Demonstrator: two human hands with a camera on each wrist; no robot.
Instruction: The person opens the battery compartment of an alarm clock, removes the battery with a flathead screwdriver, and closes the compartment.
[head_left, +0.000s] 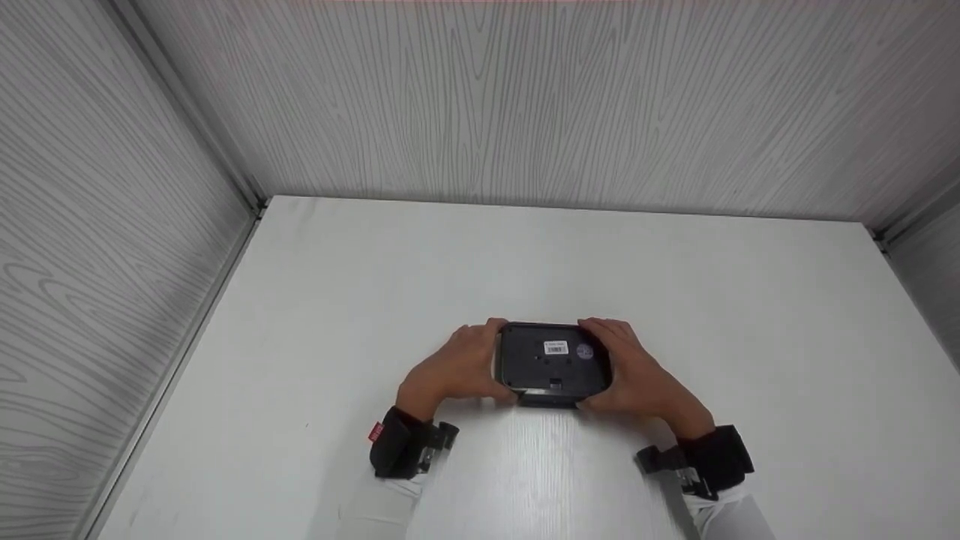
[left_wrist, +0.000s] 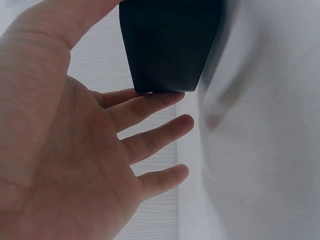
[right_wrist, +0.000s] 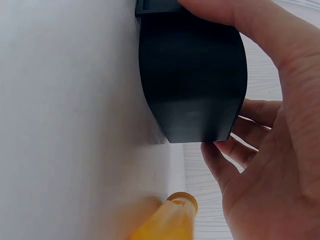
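Between the two hands is a black plastic device [head_left: 551, 371] with rounded corners, low over the white tabletop. Its upward face carries a white barcode label [head_left: 556, 347], a round sticker [head_left: 585, 351] and a small slot near the near edge. My left hand [head_left: 465, 364] grips the left end, thumb at the near edge and fingertips at the far edge. On the opposite end, my right hand [head_left: 637, 379] holds it the same way. In the left wrist view, the device's tapered dark end [left_wrist: 170, 45] meets the fingertips while two lower fingers extend free. The right wrist view shows its curved end [right_wrist: 195, 75].
A white table [head_left: 360, 270] spreads around the hands, bounded by a wood-grain back panel [head_left: 480, 105] and side panels. Black straps [head_left: 405, 442] with small mounts circle both wrists. An orange-yellow object [right_wrist: 170, 220] shows at the bottom of the right wrist view.
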